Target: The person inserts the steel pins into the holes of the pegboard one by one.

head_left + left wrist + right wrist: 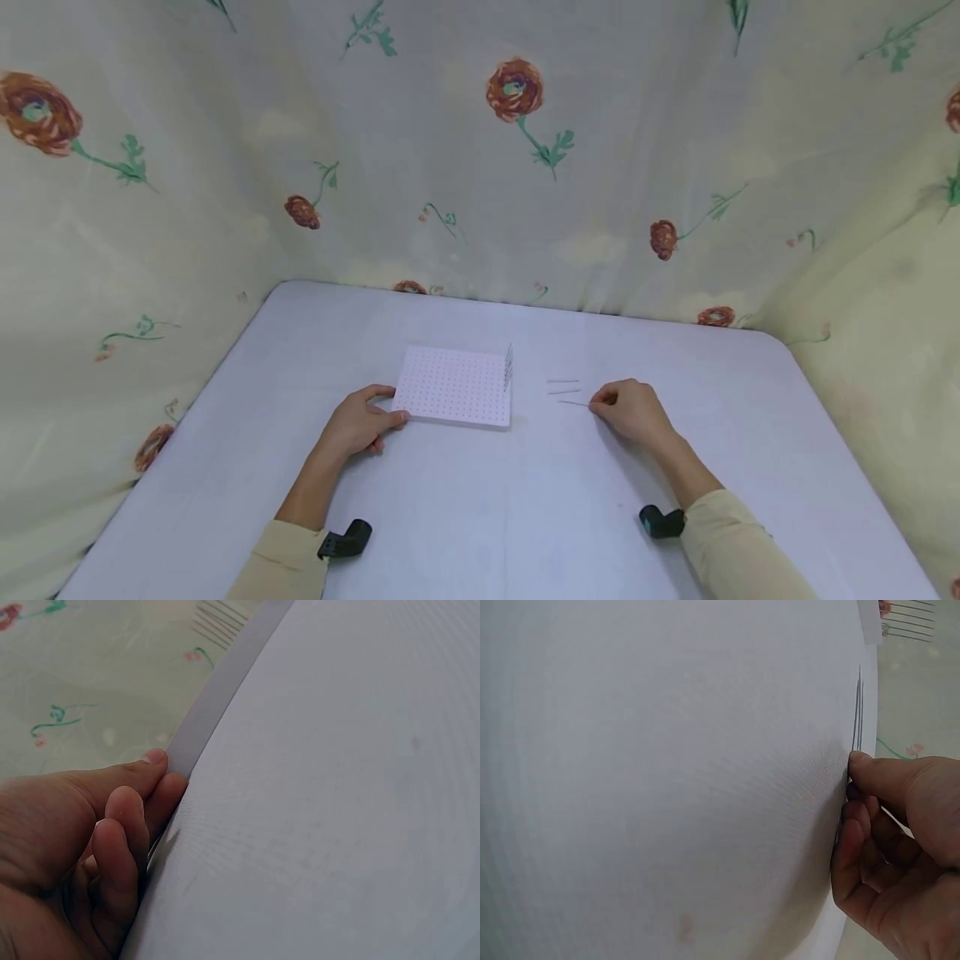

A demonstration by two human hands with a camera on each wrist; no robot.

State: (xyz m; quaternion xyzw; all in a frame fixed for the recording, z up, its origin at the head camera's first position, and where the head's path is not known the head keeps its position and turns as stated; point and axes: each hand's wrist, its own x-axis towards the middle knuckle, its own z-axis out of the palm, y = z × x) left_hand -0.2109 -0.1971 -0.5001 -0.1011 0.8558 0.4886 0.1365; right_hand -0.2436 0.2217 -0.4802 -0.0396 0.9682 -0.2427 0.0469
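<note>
A white pegboard (452, 385) with rows of small holes lies on the table, left of centre in the head view. Several thin metal pins (508, 367) stand upright along its right edge. My left hand (362, 422) grips the board's near left corner, thumb at the front edge and index finger along the left side. To the right of the board, my right hand (633, 411) pinches the right end of a thin metal pin (573, 403), which lies low over the table. Two similar loose pins (563, 387) lie just beyond it.
A white cloth covers the table (465, 517). Floral curtains (450, 150) hang behind it and at both sides. Each wrist wears a black camera, one on the left (347, 540) and one on the right (662, 522).
</note>
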